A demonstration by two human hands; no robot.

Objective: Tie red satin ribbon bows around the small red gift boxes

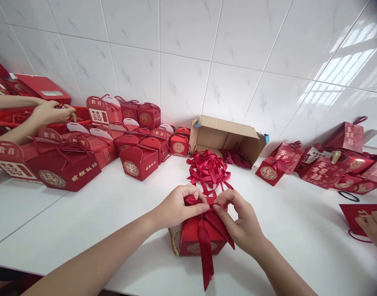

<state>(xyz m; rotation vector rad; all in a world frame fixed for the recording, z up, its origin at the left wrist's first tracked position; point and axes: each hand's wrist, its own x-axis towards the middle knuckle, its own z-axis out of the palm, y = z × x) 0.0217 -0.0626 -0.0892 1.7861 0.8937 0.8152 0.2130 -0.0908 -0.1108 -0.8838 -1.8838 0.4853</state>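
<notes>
A small red gift box with a gold round emblem stands on the white table in front of me. Red satin ribbon lies across its top, one tail hanging down the front. At the left of the knot, my left hand is closed, pinching a loop of the ribbon between thumb and fingers. My right hand pinches the ribbon close by, its fingertips almost touching the left ones. A twisted gold cord shows at the box's left side. The knot itself is partly hidden by my fingers.
Behind the box lies a pile of red ribbons, spilling from a tipped cardboard carton. Red gift boxes crowd the left, more boxes the right. Another person's hands work at far left; another hand holds red card at right.
</notes>
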